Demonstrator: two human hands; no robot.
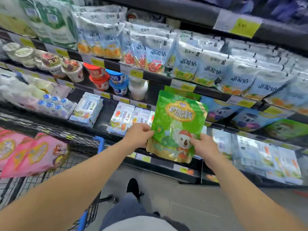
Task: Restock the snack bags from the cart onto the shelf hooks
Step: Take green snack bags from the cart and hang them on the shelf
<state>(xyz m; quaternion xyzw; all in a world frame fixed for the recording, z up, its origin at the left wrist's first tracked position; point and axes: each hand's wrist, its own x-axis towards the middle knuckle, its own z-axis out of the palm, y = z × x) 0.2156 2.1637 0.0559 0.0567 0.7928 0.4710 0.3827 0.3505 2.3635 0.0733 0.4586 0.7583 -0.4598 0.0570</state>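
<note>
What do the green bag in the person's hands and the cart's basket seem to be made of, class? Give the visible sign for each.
Green bag: likely glossy plastic film; it shines with highlights and crinkles where the left hand and right hand pinch it.
Cart basket: apparently dark metal wire, seen as an open grid, with a blue, probably plastic, corner piece.

A supermarket aisle: tiered shelves (160,79) with yellow price tags (188,87) hold packaged dairy snacks, and a wire cart (80,139) stands left of them.
</note>
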